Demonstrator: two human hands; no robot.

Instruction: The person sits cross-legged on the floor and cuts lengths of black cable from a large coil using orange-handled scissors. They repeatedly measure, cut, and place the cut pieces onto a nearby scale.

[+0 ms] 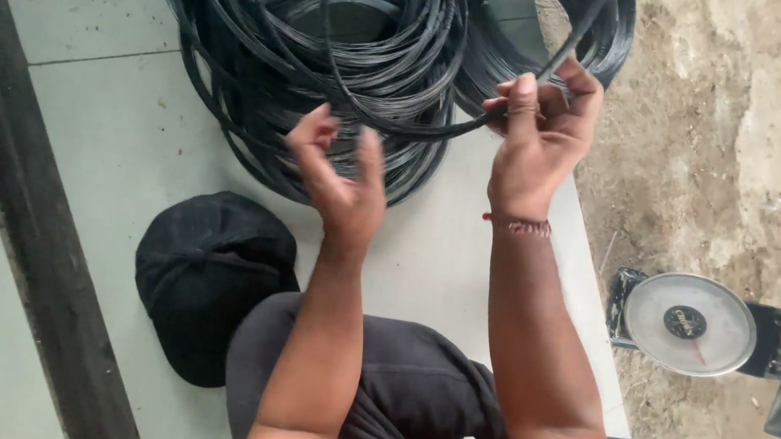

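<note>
Right hand [541, 129] pinches a strand of the big black wire coil [346, 63], far centre. Left hand [343, 176] blurred, fingers apart, holding nothing, beside coil.

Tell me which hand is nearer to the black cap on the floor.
Left. The left hand hovers just above and right of the black cap; the right hand is farther right, pinching a wire strand from the coil.
</note>
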